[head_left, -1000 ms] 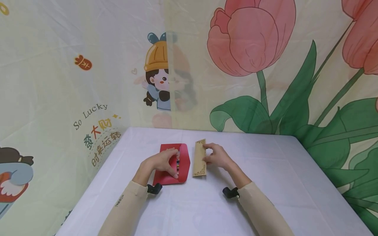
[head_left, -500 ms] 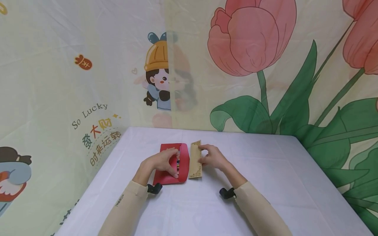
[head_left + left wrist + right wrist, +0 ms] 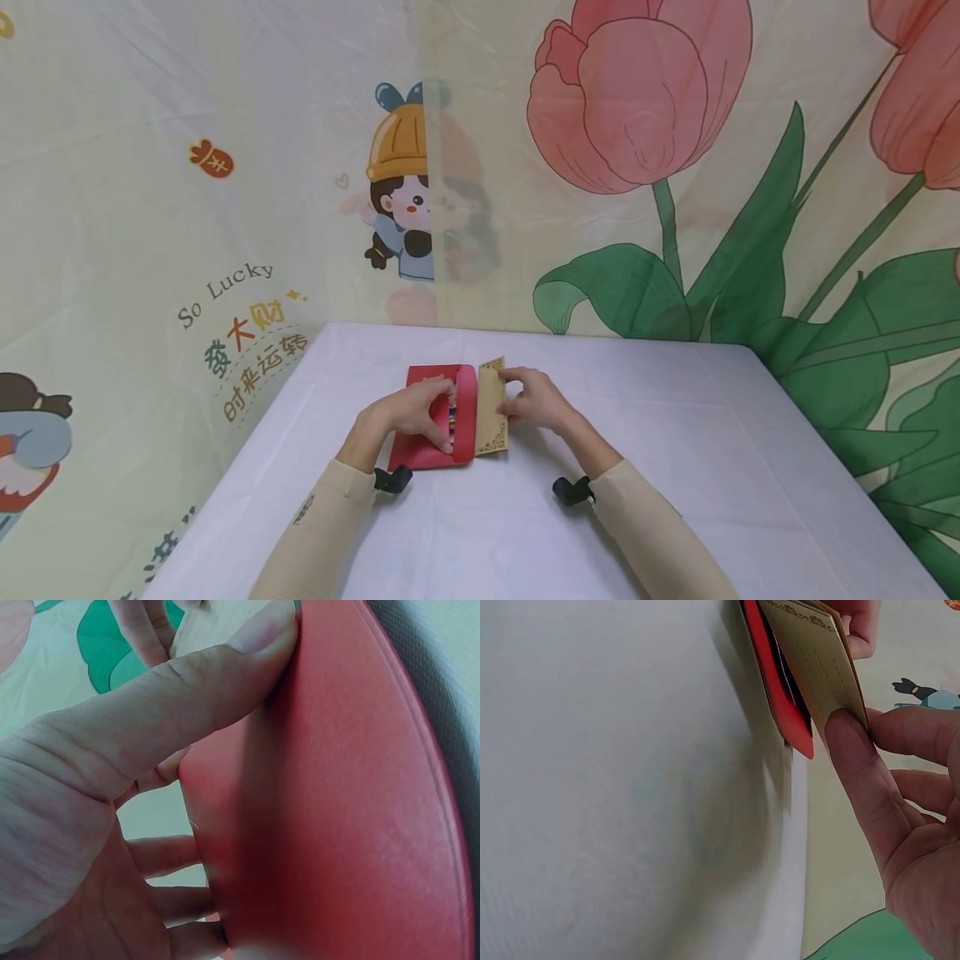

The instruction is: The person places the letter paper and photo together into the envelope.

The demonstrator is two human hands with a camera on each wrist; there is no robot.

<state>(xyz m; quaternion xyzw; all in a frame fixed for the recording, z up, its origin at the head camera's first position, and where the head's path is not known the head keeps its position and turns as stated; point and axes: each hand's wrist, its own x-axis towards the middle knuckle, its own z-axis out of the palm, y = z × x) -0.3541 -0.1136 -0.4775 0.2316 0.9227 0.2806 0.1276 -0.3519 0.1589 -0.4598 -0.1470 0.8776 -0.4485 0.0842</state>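
A red envelope [image 3: 422, 455] lies near the middle of the table, its flap [image 3: 467, 417] unfolded to the right. My left hand [image 3: 411, 410] grips it across the mouth, thumb at the near end and fingers at the far end. The mouth gapes, and a strip of coloured contents [image 3: 452, 417] shows inside. My right hand [image 3: 542, 400] pinches the right edge of a folded tan paper card [image 3: 491, 408] with dark ornament at its corners. The card is tilted, its left edge right at the flap. In the right wrist view the thumb lies on the card's face [image 3: 810, 660], fingers behind.
A white cloth covers the table [image 3: 637, 467]. Behind it hangs a printed backdrop [image 3: 487, 208] with tulips and cartoon figures. Black wrist mounts [image 3: 573, 491] sit at both sleeve cuffs.
My right hand has moved left with the card, bringing it from a gap beside the envelope up to the flap. My left hand and the envelope have stayed in place.
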